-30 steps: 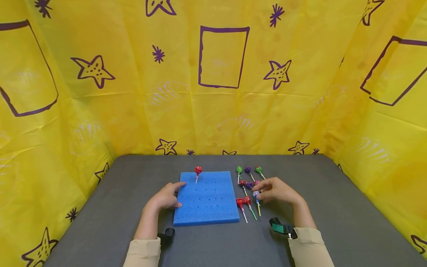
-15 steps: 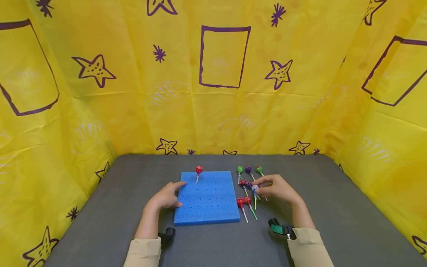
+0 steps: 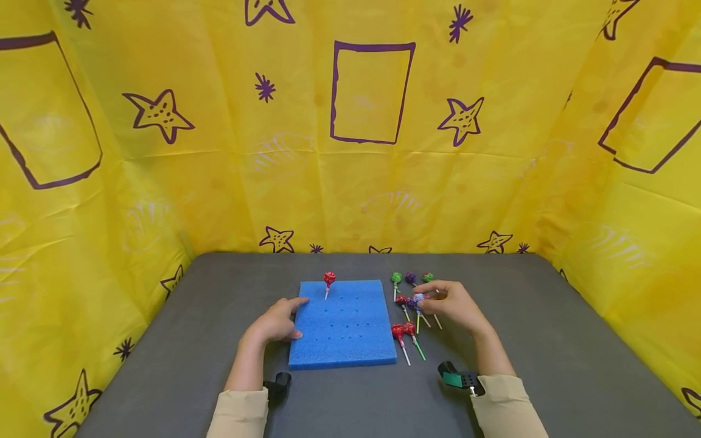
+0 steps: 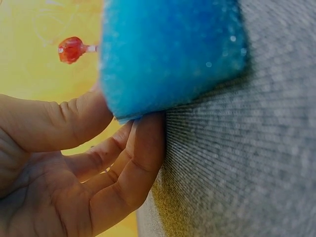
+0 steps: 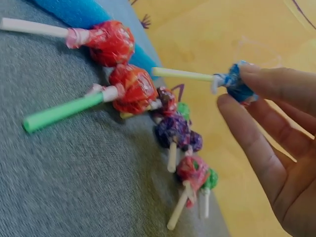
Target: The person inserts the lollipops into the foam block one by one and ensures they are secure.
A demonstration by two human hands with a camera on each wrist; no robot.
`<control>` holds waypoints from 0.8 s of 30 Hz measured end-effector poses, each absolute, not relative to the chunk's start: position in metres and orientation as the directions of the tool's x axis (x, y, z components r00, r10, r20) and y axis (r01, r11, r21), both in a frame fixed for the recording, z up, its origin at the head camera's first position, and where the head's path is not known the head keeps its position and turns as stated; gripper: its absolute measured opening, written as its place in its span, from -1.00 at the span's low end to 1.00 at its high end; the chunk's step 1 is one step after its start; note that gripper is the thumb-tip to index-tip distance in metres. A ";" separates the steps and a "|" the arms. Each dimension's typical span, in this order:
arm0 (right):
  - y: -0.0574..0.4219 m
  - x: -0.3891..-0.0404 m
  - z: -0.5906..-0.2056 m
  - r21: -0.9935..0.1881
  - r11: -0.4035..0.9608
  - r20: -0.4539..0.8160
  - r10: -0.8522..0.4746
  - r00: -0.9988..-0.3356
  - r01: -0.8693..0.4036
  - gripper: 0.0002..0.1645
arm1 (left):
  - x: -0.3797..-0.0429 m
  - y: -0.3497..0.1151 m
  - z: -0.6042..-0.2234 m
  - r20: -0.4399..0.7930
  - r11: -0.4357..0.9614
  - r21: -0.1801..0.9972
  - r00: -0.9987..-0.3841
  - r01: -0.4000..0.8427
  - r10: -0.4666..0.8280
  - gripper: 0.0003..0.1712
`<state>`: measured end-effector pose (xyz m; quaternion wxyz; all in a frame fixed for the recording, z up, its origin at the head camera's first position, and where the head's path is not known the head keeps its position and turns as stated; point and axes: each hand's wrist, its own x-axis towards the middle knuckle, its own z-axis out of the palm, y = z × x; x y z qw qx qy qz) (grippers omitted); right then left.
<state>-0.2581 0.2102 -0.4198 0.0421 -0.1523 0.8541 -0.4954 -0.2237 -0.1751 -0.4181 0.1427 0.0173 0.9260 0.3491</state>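
Observation:
My left hand (image 3: pixel 278 320) holds the left edge of a blue foam board (image 3: pixel 342 350) dotted with small holes. In the left wrist view, the thumb lies over the board's top edge and bent fingers meet its side. A red lollipop (image 3: pixel 329 278) stands upright in a hole near the far left corner. My right hand (image 3: pixel 451 304) pinches a blue-wrapped lollipop (image 5: pixel 239 84) by its head between thumb and fingers. Its pale yellow stick points away from the hand, above the other lollipops.
Right of the board lie two red lollipops (image 3: pixel 403 330), one on a green stick. Beyond them are a dark red one (image 3: pixel 401 300), a green one (image 3: pixel 396 278), a purple one (image 3: pixel 411 277) and several more. A yellow patterned cloth (image 3: pixel 361 201) surrounds the grey table (image 3: pixel 350 401).
My right hand has raised the blue lollipop and shifted it slightly away from me, over the purple ones. The left hand stays at the board's edge, and the view has shifted slightly.

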 end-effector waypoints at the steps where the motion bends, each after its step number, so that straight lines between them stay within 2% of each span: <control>1: 0.209 -0.258 -0.419 -0.860 0.464 0.077 -0.290 -0.954 -0.211 -0.56 | -0.224 -0.175 -0.418 -0.253 0.756 0.651 -0.958 -0.067 0.133 -0.20; 11: 0.194 -0.265 -0.413 -0.896 0.396 0.127 -0.210 -0.969 -0.203 -0.58 | -0.224 -0.176 -0.417 -0.258 0.763 0.644 -0.956 -0.062 0.140 -0.20; 24: 0.171 -0.268 -0.414 -0.908 0.307 0.230 -0.208 -0.951 -0.287 -0.60 | -0.222 -0.176 -0.416 -0.254 0.755 0.653 -0.957 -0.063 0.140 -0.19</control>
